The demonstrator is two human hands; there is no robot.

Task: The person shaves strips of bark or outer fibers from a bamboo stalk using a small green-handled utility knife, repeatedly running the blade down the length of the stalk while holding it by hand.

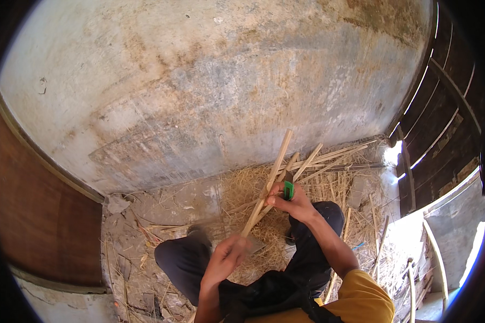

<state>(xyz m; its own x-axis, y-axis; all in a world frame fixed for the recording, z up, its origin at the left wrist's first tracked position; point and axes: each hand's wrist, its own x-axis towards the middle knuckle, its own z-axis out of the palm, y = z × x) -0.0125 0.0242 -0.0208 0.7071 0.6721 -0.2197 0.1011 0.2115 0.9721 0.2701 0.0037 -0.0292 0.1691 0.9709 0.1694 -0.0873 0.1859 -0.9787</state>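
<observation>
I sit on the ground with my dark-trousered legs [183, 264] apart. My right hand [291, 203] grips a tool with a green handle [289, 190] against a bundle of pale bamboo strips [277, 161] that fan upward toward the wall. My left hand [227, 258] is closed around the lower end of those strips [251, 223], near my knee. It is blurred, and a grey shape [256, 245] beside it is too smeared to identify.
A heap of straw-like shavings [248, 188] covers the ground ahead. More long strips [339, 156] lie along the stained plaster wall [210, 81]. A dark slatted wooden door [442, 124] stands at right, a brown panel [37, 215] at left. Rubble [118, 204] litters the floor.
</observation>
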